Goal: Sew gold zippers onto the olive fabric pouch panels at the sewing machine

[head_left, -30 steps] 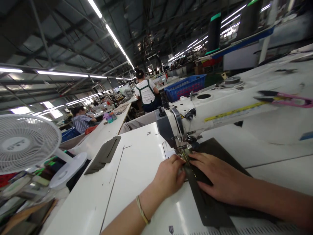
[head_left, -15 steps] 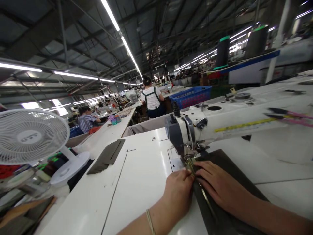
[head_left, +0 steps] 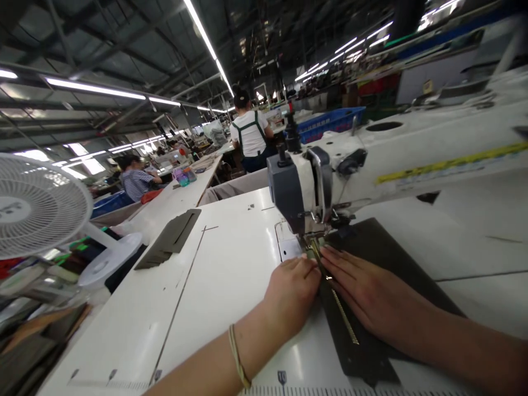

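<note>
A dark olive fabric piece (head_left: 396, 269) lies under the head of a sewing machine (head_left: 301, 187). Along it runs a gold-toothed zipper (head_left: 344, 316), its upper end at the presser foot (head_left: 311, 240). My left hand (head_left: 291, 291), a band round its wrist, has its fingers curled together on the left edge of the zipper and fabric, just in front of the foot. Flat on the fabric, right of the zipper, rests my right hand (head_left: 363, 286), fingers stretched toward the foot. The left fingertips are partly hidden.
A stack of olive pieces (head_left: 169, 239) lies on the white table (head_left: 223, 258) to the left. Beyond it stands a white fan (head_left: 119, 253). A yellow tape measure (head_left: 449, 162) runs along the machine arm. Ahead sits a co-worker (head_left: 251, 135) near a blue basket (head_left: 330, 124).
The view has tilted down and come closer to the machine. The fabric's near end and the table's ruler edge now show. Both hands keep their places beside the zipper.
</note>
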A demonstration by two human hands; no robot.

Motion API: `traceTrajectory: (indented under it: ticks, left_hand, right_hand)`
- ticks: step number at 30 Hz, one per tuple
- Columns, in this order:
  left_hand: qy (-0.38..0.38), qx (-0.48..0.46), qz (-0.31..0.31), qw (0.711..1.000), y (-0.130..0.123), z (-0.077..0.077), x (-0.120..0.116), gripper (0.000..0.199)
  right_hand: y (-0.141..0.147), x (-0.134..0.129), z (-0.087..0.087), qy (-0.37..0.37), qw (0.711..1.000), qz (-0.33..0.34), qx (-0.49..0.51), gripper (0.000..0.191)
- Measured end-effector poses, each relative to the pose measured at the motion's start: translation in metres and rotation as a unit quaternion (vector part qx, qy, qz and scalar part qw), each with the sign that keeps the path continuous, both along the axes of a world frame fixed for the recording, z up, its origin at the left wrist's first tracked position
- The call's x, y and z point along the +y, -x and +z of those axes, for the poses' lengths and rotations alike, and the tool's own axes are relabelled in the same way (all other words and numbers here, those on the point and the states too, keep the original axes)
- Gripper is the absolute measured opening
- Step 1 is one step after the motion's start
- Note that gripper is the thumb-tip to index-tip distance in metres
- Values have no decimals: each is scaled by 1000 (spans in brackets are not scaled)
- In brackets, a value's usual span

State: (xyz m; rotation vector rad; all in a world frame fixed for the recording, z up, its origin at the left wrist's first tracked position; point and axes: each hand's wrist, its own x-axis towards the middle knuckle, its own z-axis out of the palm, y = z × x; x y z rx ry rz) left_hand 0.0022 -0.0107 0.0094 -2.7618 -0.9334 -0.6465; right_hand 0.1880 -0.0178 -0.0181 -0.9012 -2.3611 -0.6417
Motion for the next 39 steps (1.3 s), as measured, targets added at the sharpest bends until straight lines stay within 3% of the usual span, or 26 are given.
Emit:
traceTrajectory:
  ticks: [6, 11, 13, 16, 23, 33, 39]
  left_hand:
    - [38, 24, 10, 999, 1, 1, 10, 14]
    - [42, -30, -7, 999, 6, -1, 0, 16]
    - [36, -53, -21, 998, 7, -2, -6, 16]
    - [28, -58, -21, 998, 7, -5, -12, 16]
    - [34, -26, 15, 999, 4, -8, -15, 17]
    - [24, -9, -1, 1000, 5, -4, -4, 15]
    - [39, -10, 12, 999, 5, -5, 9, 14]
  right_hand:
    - [0, 8, 8, 26, 999, 13, 40, 38]
    - [-14, -34, 6, 111, 990, 48, 71, 42]
    - [-18, -52, 2, 76, 991, 81, 78, 50]
    - [-14, -64, 0, 15, 994, 87, 67, 38]
    - [-3, -58, 12, -44, 995, 87, -3, 39]
    - [-1, -45, 12, -48, 995, 85, 18, 48]
    - [-2, -31, 13, -52, 994, 94, 19, 44]
